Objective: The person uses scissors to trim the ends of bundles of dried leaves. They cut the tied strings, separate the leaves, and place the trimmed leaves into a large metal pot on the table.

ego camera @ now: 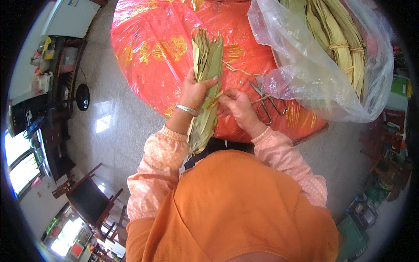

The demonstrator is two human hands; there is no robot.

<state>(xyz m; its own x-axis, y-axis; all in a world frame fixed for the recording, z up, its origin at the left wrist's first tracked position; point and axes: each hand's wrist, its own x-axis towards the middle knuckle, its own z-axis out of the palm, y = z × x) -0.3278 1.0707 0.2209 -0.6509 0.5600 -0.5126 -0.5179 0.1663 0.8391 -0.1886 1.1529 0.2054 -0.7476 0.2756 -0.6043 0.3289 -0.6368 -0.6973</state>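
Note:
My left hand point(195, 89) grips a bundle of dried flat leaves point(209, 60), its cut ends fanned out above my thumb. A thin straw-coloured tie point(213, 98) crosses the bundle just below that hand. At the bundle's right side, the fingers of my right hand point(238, 106) pinch the tie. Right of this hand lies a pair of metal scissors point(264, 101) with the blades pointing up and apart. A loose strip of the same straw-like material point(236, 68) rests on the red plastic table cover point(157, 75) above.
At upper right a clear plastic bag point(294, 62) holds several tied leaf bundles point(340, 46). The table's wooden edge point(311, 134) shows near my right arm. A dark wooden chair point(90, 199) stands behind to the left on the grey floor point(108, 140). Green crates point(353, 234) sit lower right.

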